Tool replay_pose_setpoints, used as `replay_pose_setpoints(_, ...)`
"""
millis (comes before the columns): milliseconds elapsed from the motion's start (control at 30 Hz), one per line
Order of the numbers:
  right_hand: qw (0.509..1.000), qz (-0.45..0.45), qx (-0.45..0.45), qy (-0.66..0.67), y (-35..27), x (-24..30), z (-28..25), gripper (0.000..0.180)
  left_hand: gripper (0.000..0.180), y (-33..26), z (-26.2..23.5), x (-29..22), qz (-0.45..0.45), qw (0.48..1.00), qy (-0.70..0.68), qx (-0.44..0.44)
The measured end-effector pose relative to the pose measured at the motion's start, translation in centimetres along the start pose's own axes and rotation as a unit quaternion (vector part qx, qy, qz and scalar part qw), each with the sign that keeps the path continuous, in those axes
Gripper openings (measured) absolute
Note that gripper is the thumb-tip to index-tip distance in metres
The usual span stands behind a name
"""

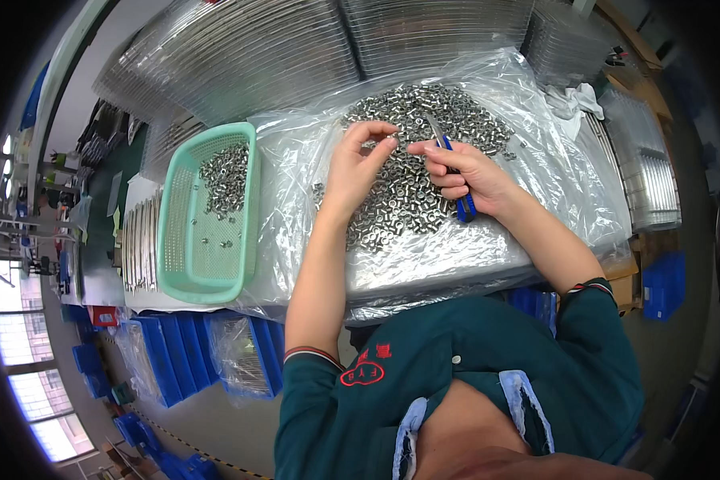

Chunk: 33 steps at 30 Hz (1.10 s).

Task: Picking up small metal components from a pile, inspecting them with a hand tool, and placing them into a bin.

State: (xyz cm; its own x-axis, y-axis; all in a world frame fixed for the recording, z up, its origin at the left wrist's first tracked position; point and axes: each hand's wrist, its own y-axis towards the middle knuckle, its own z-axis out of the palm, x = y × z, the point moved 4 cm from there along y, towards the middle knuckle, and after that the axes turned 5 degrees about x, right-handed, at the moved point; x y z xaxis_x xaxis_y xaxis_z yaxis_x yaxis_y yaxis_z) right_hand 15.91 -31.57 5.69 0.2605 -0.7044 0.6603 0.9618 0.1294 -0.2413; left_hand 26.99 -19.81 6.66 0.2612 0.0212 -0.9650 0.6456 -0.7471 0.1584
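Note:
My right hand point(478, 178) is wrapped round a blue utility knife point(466, 208), its blade out and pointing away from me over the pile. The thumb and fingertips of my left hand point(355, 164) pinch a small metal fitting point(395, 135), mostly hidden by the fingers. Both hands hover close together, the right forefinger stretched toward the left fingertips. Beneath them spreads a big heap of shiny short metal fittings point(396, 200) on clear plastic sheeting point(288, 184). To the left stands a light green plastic basket point(168, 232) with more of these fittings, mostly at its far end.
Stacks of clear ridged plastic trays point(248, 56) line the back of the table. More trays point(644, 168) and a white cloth point(574, 104) lie at the right. Metal rods point(140, 244) sit left of the basket. Blue bins point(168, 356) stand below the table's front edge.

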Motion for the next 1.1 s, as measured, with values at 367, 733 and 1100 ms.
replay_pose_setpoints(367,1.000,-0.016,-0.014,-0.020,0.0,0.0,-0.5,0.016,0.017,-0.5,2.3,-0.7,-0.003,0.981,-0.176,0.085)
replay_pose_setpoints(733,1.000,-0.012,-0.014,-0.018,0.2,-0.1,-0.7,0.021,0.010,-0.9,2.8,-2.2,0.068,0.997,-0.045,0.006)
replay_pose_setpoints(1100,1.000,0.011,-0.004,0.021,0.2,-0.2,-0.5,0.026,0.010,-0.7,1.3,-1.6,0.090,0.985,-0.108,-0.103)
